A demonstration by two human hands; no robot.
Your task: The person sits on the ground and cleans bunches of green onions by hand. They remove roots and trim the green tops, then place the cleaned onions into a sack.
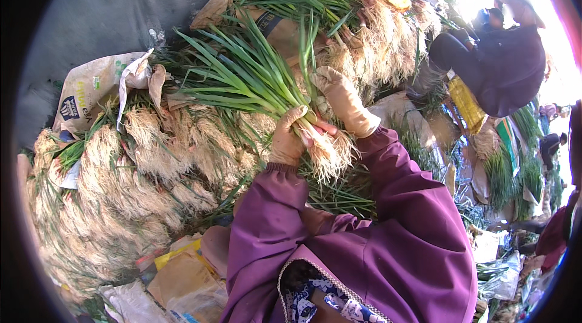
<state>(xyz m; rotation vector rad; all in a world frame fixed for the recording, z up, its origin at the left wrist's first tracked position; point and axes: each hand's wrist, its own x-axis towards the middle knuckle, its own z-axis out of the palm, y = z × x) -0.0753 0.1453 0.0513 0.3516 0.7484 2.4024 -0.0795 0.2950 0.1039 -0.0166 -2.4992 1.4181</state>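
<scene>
My left hand [287, 139], in a pale glove, is closed round a bunch of green onions [245, 80] at their reddish-white bases. The green leaves fan out up and to the left, and the pale roots [330, 156] hang toward me. My right hand [344, 100], gloved too, is close beside the bunch with its fingers curled round a separate green onion stalk [308, 50], whose leaves stand up above the fingers. Its lower end is partly hidden by the hand. Purple sleeves cover both my forearms.
Piled green onions with their roots outward [121, 171] lie to the left, and another heap [388, 38] at the far side. Printed paper sacks [91, 89] rest against a dark grey sheet [121, 8]. A person in dark clothing [503, 59] sits at the right, among more onions [500, 177].
</scene>
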